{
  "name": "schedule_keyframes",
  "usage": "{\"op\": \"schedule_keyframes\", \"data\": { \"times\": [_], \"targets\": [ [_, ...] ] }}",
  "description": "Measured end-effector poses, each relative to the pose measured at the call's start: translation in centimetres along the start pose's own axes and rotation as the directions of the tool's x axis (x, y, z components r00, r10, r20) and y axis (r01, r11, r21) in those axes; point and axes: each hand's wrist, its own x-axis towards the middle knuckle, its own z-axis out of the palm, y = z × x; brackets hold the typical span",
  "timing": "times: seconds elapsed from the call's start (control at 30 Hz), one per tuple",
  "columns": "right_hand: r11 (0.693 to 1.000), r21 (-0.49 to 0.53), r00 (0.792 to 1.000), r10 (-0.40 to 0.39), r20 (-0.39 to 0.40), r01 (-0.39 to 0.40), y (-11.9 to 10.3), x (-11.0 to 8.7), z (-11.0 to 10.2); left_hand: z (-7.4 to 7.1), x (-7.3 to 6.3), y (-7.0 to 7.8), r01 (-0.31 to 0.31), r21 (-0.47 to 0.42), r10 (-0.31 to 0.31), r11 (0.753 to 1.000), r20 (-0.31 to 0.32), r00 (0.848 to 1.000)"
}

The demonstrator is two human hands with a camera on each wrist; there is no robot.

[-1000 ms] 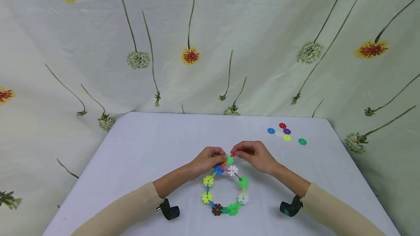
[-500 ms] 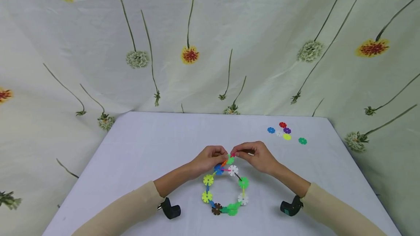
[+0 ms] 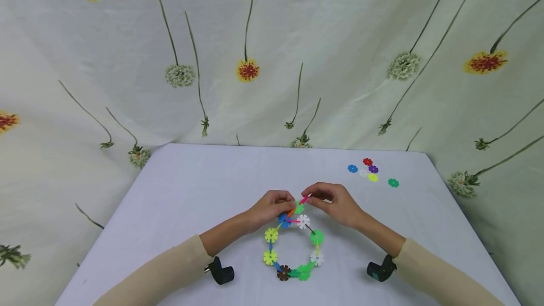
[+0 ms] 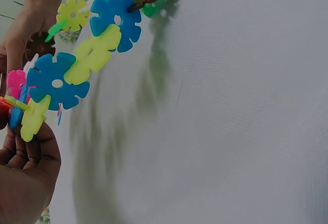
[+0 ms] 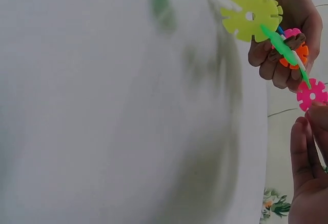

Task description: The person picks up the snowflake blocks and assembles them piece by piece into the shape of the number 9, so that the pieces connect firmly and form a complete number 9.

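A ring of linked, notched plastic flower discs in mixed colours hangs between my hands over the white table. In the head view its near side holds a brown disc [image 3: 284, 273], with a yellow disc [image 3: 270, 257] on the left and a white disc [image 3: 317, 259] on the right. My left hand [image 3: 272, 208] grips the far end of the ring beside an orange disc [image 3: 291, 213] and a light green disc [image 3: 299, 208]. Between thumb and fingertips, my right hand [image 3: 335, 203] pinches a pink disc [image 3: 304, 199] at the edge of that green disc. In the right wrist view the pink disc [image 5: 312, 96] stands at the fingertips.
Several loose discs lie at the back right of the table [image 3: 212, 169], among them a red disc [image 3: 367, 161], a blue disc [image 3: 352, 168] and a green disc [image 3: 393, 182]. A flower-patterned cloth [image 3: 335, 37] hangs behind the table.
My right hand has drawn slightly right, and more of the pink disc shows between its fingertips. My left hand keeps its grip on the ring, almost unmoved.
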Motion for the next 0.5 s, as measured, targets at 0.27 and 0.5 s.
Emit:
{"op": "schedule_keyframes", "data": {
  "times": [0.27, 0.5],
  "targets": [
    [0.996, -0.064, 0.996, 0.054, -0.067, -0.058, 1.6, -0.1, -2.0, -0.1, 0.0, -0.3, 0.027, -0.008, -0.027, 1.000, -0.009, 1.000],
    [0.972, -0.130, 0.967, 0.167, -0.191, -0.194, 4.5, -0.1, -4.4, -0.1, -0.1, -0.4, 0.021, -0.025, -0.021, 0.999, 0.005, 1.000]
  ]
}}
